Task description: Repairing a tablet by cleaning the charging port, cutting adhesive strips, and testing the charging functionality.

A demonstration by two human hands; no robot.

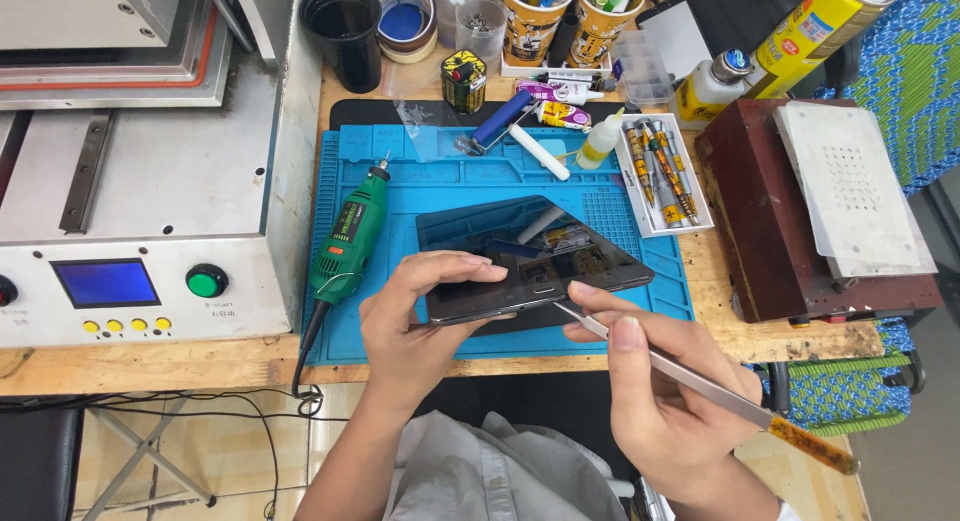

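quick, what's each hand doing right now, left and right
Left hand: closed around the near edge of the dark tablet, holding it above the blue mat.
Right hand: closed on the metal tweezers, whose tip touches the tablet's edge.

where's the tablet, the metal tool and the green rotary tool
tablet (520, 246): head view, on its dark glass screen
metal tool (690, 381): head view, mid-shaft, held in the right hand
green rotary tool (350, 236): head view, on its green body, lying on the blue mat
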